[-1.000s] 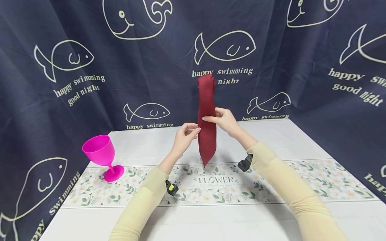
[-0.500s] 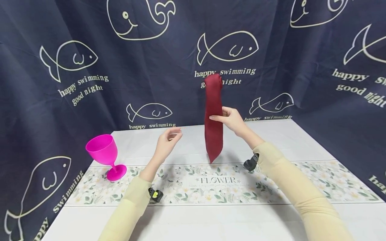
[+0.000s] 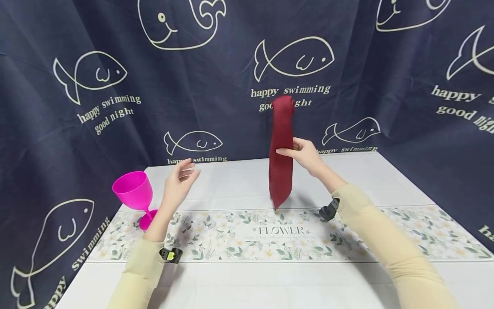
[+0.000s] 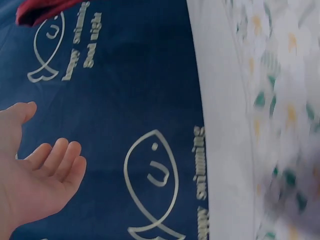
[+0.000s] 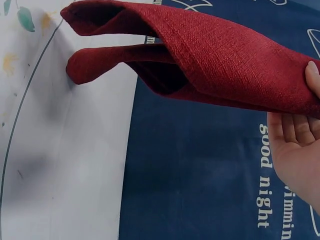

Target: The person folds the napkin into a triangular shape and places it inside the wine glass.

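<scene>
My right hand (image 3: 305,156) pinches a folded dark red cloth napkin (image 3: 282,133) near its middle, thumb in front and fingers behind. The napkin stands upright above the table, rolled over at the top and pointed at the bottom. In the right wrist view, the napkin (image 5: 225,60) shows its layers parting at the pointed end. Off to the left, my left hand (image 3: 178,182) is raised with nothing in it, fingers loosely bent. A bright pink goblet (image 3: 133,190) is just left of that hand, its foot partly hidden by the forearm.
The white table (image 3: 231,279) carries a floral strip (image 3: 231,240) printed with the word FLOWER. Behind it and at both sides hangs a dark blue curtain (image 3: 216,94) with fish drawings.
My left hand has let go of the napkin's edge and moved left, near the goblet. My right hand still holds the napkin, now a little farther right in view.
</scene>
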Demonstrator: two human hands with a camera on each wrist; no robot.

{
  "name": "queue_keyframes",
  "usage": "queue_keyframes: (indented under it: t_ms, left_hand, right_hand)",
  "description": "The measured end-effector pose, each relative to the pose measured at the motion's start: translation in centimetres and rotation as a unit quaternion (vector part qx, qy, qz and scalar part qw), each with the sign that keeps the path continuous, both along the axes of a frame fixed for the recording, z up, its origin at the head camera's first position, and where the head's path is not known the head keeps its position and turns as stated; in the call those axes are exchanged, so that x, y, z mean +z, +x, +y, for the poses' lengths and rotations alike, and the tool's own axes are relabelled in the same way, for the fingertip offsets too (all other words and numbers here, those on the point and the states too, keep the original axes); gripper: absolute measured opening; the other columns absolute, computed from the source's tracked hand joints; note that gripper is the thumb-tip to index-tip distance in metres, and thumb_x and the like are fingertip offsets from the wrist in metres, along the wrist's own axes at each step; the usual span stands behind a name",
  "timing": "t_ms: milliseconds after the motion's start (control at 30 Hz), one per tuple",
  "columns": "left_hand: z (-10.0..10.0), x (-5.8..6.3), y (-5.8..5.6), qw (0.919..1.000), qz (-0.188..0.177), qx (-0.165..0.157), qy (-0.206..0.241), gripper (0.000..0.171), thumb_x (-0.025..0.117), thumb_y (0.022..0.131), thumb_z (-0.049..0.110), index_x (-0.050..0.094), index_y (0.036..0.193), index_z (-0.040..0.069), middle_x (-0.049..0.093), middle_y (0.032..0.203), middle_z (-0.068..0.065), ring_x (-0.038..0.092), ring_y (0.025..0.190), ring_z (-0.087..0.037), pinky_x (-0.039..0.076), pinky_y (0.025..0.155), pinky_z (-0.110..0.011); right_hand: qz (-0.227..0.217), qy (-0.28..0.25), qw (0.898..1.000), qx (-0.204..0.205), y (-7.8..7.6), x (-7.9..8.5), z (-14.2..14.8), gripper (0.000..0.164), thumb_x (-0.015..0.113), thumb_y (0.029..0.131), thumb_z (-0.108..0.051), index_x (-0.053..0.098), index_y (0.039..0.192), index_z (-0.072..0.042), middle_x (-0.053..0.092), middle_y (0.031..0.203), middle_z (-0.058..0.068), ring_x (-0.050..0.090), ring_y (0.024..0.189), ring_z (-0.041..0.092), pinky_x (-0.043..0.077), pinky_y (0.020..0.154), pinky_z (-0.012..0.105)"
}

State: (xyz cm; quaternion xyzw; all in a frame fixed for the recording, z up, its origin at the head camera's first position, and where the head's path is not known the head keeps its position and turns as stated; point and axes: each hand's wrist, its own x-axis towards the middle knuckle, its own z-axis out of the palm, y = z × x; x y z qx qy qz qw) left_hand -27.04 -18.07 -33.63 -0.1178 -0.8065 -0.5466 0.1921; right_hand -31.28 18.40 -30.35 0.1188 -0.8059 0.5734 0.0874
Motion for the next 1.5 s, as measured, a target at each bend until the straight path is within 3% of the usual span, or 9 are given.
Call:
queue_keyframes:
  t_ms: [267, 433, 600, 800, 900, 1067, 1333, 1500]
  left_hand:
    - [-2.7, 1.7, 1.3, 0.9965, 0.054, 0.057, -0.031, 0.051, 0.065, 0.087, 0.009, 0.046, 0.133, -0.001, 0.057, 0.124, -0.020, 0.056, 0.111, -0.035, 0.043, 0.097, -0.043]
    - [-4.3, 2.3, 1.3, 0.9832, 0.117, 0.127, -0.060, 0.048, 0.070, 0.083, 0.008, 0.053, 0.127, -0.001, 0.062, 0.120, -0.018, 0.058, 0.107, -0.032, 0.043, 0.091, -0.037]
    - [-6.5, 2.7, 1.5, 0.9725, 0.125, 0.179, -0.082, 0.048, 0.071, 0.082, 0.009, 0.055, 0.125, -0.002, 0.062, 0.119, -0.018, 0.056, 0.111, -0.033, 0.041, 0.097, -0.041]
    - [-10.0, 3.0, 1.8, 0.9694, 0.060, 0.211, -0.110, 0.052, 0.071, 0.083, 0.019, 0.053, 0.130, 0.003, 0.058, 0.127, -0.019, 0.049, 0.123, -0.033, 0.035, 0.105, -0.045]
    - [-11.4, 2.9, 2.0, 0.9718, 0.008, 0.198, -0.128, 0.062, 0.069, 0.085, 0.025, 0.044, 0.137, 0.004, 0.049, 0.136, -0.022, 0.040, 0.130, -0.036, 0.030, 0.108, -0.050]
    - [-12.8, 2.4, 2.1, 0.9716, -0.049, 0.166, -0.162, 0.078, 0.065, 0.086, 0.034, 0.027, 0.145, 0.001, 0.036, 0.141, -0.029, 0.034, 0.130, -0.046, 0.033, 0.101, -0.060]
    - [-14.4, 1.5, 2.3, 0.9728, -0.126, 0.128, -0.147, 0.102, 0.065, 0.084, 0.045, -0.003, 0.150, 0.007, 0.025, 0.146, -0.031, 0.033, 0.127, -0.050, 0.035, 0.099, -0.063]
    - [-15.0, 0.9, 2.3, 0.9711, -0.149, 0.121, -0.142, 0.108, 0.064, 0.084, 0.046, -0.015, 0.149, 0.012, 0.020, 0.145, -0.036, 0.030, 0.128, -0.052, 0.035, 0.097, -0.064]
  right_hand:
    - [0.006, -0.005, 1.000, -0.008, 0.1, 0.2, 0.7, 0.042, 0.074, 0.081, -0.023, 0.063, 0.118, -0.005, 0.070, 0.088, -0.010, 0.065, 0.082, 0.004, 0.044, 0.086, 0.029]
    - [0.003, -0.007, 1.000, -0.009, 0.2, 0.5, 1.1, 0.044, 0.072, 0.082, -0.023, 0.061, 0.121, -0.005, 0.070, 0.091, -0.009, 0.065, 0.084, 0.004, 0.044, 0.090, 0.033]
    - [-0.001, -0.006, 1.000, -0.013, 0.3, 0.7, 1.5, 0.046, 0.072, 0.083, -0.025, 0.060, 0.122, -0.005, 0.070, 0.094, -0.008, 0.064, 0.085, 0.003, 0.044, 0.094, 0.038]
    - [-0.002, -0.006, 1.000, -0.010, 0.2, 0.8, 1.6, 0.046, 0.071, 0.083, -0.025, 0.060, 0.123, -0.005, 0.070, 0.095, -0.009, 0.064, 0.086, 0.003, 0.044, 0.095, 0.038]
    - [-0.001, -0.007, 1.000, -0.010, 0.2, 0.8, 1.7, 0.046, 0.072, 0.083, -0.024, 0.060, 0.122, -0.005, 0.070, 0.094, -0.010, 0.064, 0.085, 0.003, 0.044, 0.094, 0.037]
    - [-0.001, -0.012, 1.000, -0.014, 0.2, 0.8, 1.8, 0.046, 0.072, 0.083, -0.024, 0.060, 0.122, -0.005, 0.070, 0.093, -0.010, 0.064, 0.085, 0.002, 0.043, 0.097, 0.039]
    - [-0.004, -0.006, 1.000, -0.019, 0.3, 0.7, 2.1, 0.047, 0.072, 0.083, -0.026, 0.060, 0.123, -0.005, 0.069, 0.092, -0.011, 0.063, 0.085, 0.001, 0.043, 0.097, 0.040]
    - [-0.004, -0.007, 1.000, -0.020, 0.2, 0.6, 2.3, 0.046, 0.071, 0.083, -0.026, 0.060, 0.122, -0.005, 0.069, 0.091, -0.011, 0.063, 0.085, 0.002, 0.043, 0.096, 0.039]
